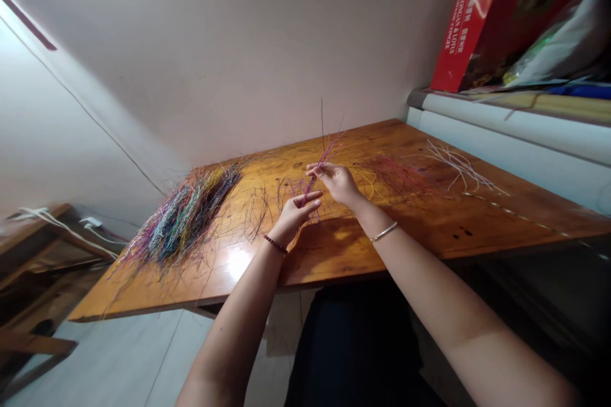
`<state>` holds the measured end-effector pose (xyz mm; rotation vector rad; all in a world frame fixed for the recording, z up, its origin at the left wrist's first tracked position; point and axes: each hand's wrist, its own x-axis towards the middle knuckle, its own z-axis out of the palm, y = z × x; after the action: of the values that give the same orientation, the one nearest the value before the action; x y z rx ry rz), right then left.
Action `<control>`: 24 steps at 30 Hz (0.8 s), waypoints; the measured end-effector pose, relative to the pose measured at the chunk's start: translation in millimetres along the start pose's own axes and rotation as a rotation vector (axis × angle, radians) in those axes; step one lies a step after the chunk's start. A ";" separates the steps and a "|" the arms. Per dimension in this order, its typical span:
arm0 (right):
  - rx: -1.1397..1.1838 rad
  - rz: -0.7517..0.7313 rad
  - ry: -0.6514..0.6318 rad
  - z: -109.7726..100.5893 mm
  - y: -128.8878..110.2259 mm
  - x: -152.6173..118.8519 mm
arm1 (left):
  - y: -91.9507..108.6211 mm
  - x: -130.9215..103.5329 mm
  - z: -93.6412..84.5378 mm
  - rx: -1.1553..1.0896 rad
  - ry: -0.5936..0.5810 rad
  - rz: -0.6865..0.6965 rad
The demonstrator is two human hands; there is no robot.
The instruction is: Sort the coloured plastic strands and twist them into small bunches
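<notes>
A thin bundle of purple and pink wires is held between both hands above the wooden table. My left hand is closed round its lower part, with thumb and fingers together. Higher up, my right hand pinches the same bundle near its top, and loose ends fan out above the fingers. One dark wire stands up straight behind. Beneath and beside the hands lie scattered dark wires and some yellow wires. Whether these are metal or plastic-coated I cannot tell.
A big heap of multicoloured wires covers the table's left side. Red wires and white wires lie to the right. A red box stands on the ledge at right. White cables run by a wooden stool at left.
</notes>
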<state>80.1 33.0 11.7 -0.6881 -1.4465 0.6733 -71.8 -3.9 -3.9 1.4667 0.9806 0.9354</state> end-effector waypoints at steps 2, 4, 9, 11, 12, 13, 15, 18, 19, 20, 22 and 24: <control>0.191 0.115 -0.074 -1.1 -2.0 0.5 | 1.2 -0.6 -0.1 -0.040 -0.013 0.006; 0.345 0.222 -0.081 -2.2 -5.7 -0.3 | 1.9 -0.8 -0.2 -0.124 -0.020 0.018; 0.793 0.416 -0.013 -10.2 -15.7 -0.1 | 0.3 2.2 -1.6 -0.363 -0.009 -0.027; 0.950 0.497 -0.029 -15.6 -17.8 1.8 | -0.9 3.8 -2.4 -0.387 -0.019 -0.061; 1.016 0.535 -0.052 -18.4 -18.4 2.7 | -1.2 4.3 -2.7 -0.390 -0.017 -0.070; 1.073 0.566 -0.077 -21.1 -18.6 3.4 | -1.3 4.4 -2.8 -0.391 -0.013 -0.076; 1.155 0.599 -0.122 -26.1 -18.5 3.8 | -0.5 3.8 -2.5 -0.375 0.006 -0.073; 1.214 0.581 -0.161 -31.2 -17.3 1.7 | 1.0 1.5 -1.2 -0.284 0.030 -0.049; 1.235 0.573 -0.172 -32.2 -16.7 0.6 | 1.0 1.0 -0.8 -0.243 0.038 -0.040; 1.266 0.571 -0.189 -32.9 -16.1 -0.4 | 0.4 0.8 -0.4 -0.201 0.047 -0.033; 1.362 0.578 -0.234 -34.0 -14.7 -1.8 | -1.6 1.7 0.1 -0.135 0.073 -0.013; 1.469 0.592 -0.298 -35.1 -12.5 -2.2 | -3.2 3.8 0.5 -0.110 0.120 0.009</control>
<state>115.2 22.8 19.5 0.2104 -0.6130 2.0332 -70.2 -0.4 -6.9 1.3358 0.9945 1.0775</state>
